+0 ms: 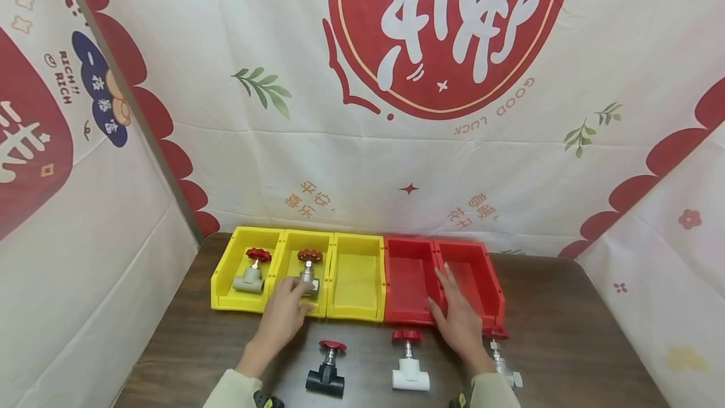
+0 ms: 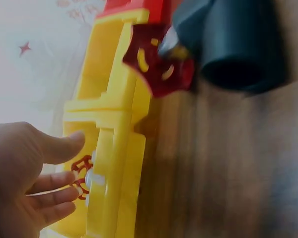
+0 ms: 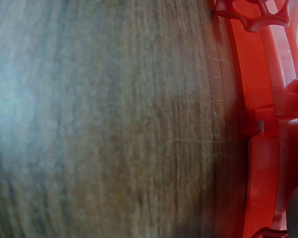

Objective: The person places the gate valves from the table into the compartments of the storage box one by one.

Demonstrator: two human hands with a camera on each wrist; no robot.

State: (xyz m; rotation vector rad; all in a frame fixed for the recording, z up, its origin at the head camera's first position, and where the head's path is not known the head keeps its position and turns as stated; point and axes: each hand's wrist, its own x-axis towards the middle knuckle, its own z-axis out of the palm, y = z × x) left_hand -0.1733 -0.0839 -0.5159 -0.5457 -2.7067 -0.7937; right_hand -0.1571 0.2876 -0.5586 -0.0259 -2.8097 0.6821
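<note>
My left hand [image 1: 285, 307] is over the front of the second yellow bin [image 1: 289, 241], beside a metal valve with a red handwheel [image 1: 309, 257]. In the left wrist view, the thumb and fingers of this hand [image 2: 35, 178] are apart, with no valve between them. My right hand [image 1: 457, 320] lies over the divider between two red bins [image 1: 410, 276], its fingers extended and spread. Below the bins are a black valve [image 1: 326, 375], a white valve [image 1: 410, 373] and, beside the right wrist, a metal valve [image 1: 498, 357] partly hidden.
A grey valve [image 1: 249, 277] sits in the leftmost yellow bin [image 1: 223, 282]. The third yellow bin [image 1: 355, 276] joins the red ones in a single row on the wooden table [image 1: 555, 332]. Behind stands a printed cloth [image 1: 362, 162].
</note>
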